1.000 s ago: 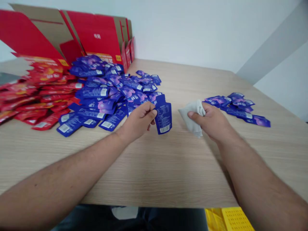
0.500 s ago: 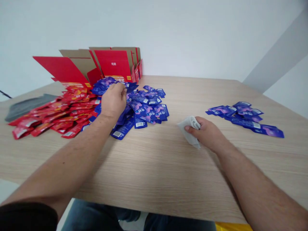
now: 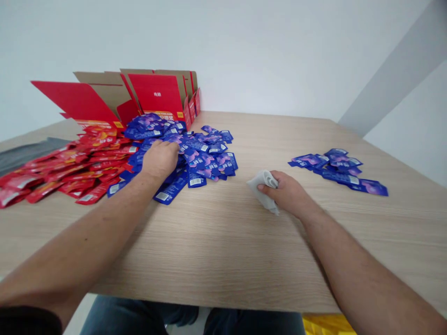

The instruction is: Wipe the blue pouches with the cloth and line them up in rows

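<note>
On the near part of the wood-grain table [image 3: 209, 260], the right hand [image 3: 288, 195] is closed firmly around a crumpled white cloth [image 3: 263, 191]. The left hand [image 3: 159, 160] lies palm-down on a heap of blue sachets [image 3: 206, 163], its fingers [image 3: 171, 149] curled against the pile; whether it has hold of any sachet cannot be determined. A heap of red sachets [image 3: 77, 172] adjoins the blue heap on its left side. A smaller group of blue sachets [image 3: 335, 170] lies well to the right of the cloth. Flattened red-and-kraft cartons [image 3: 153, 95] stand on edge at the far side of the table, in front of the wall [image 3: 279, 56].
</note>
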